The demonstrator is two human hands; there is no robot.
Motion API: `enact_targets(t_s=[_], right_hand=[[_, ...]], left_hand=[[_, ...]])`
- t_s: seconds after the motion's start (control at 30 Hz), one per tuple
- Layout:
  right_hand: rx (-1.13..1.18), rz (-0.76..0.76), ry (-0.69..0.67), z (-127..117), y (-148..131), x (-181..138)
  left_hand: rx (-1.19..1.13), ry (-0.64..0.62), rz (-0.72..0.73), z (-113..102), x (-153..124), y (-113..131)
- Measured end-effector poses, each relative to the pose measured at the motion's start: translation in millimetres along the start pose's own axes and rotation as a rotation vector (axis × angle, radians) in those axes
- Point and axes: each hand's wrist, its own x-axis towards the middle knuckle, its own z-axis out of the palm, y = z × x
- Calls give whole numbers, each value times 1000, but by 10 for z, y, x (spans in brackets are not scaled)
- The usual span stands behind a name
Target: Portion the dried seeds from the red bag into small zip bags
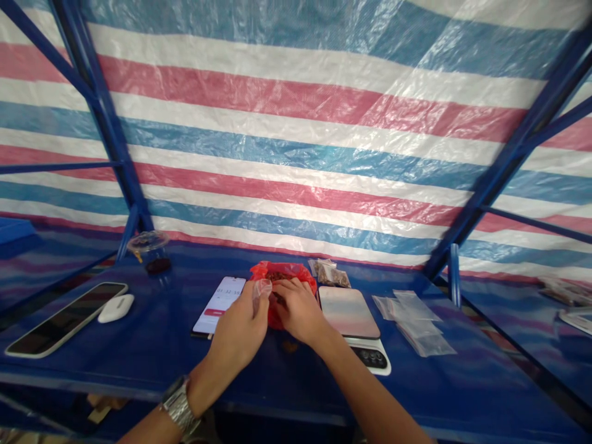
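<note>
My left hand (245,324) is closed on a small clear plastic bag (263,290), holding it upright at the left side of an open red plastic bag (296,270). Brown dried pieces (278,277) lie inside the red bag. Over its mouth, my right hand (298,308) has its fingers curled close to the clear bag; the fingertips are partly hidden, and what they pinch is not visible. A phone with a lit timer screen (221,303) lies just left of the red bag. A white digital scale (351,313) stands to the right, its plate bare.
Filled small bags (330,273) lie behind the scale. Flat clear zip bags (419,322) are on the right. Farther left are a dark phone (67,317), a white earbud case (116,308) and a clear cup with dark liquid (155,253). Blue metal posts (111,132) flank the blue table.
</note>
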Motion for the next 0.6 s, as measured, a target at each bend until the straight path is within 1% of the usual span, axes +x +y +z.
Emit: enact_targets(t_s=[0.07,0.17,0.3,0.4,0.47,0.5,0.57,0.6], right_hand=[[0,-17,-38,25,-2,13],[-25,4,-79,20,46,20],[-165,151,-42,-71,161,20],[-281,235,-43,-142,208,28],[-326,267,-45,-165,195,46],[-349,284,-49,-170,178,60],[-398,310,-64,-164,137,93],[-423,314,-70,-155,122,111]], left_hand=[[119,-40,-36,36,-20,40],[199,-30,-52,106,-9,40],[181,49,6,239,119,-88],[177,172,31,353,262,-179],[150,247,57,430,344,-195],[114,262,75,467,377,-189],[-12,239,90,531,429,-160],[-95,211,73,557,452,-143]])
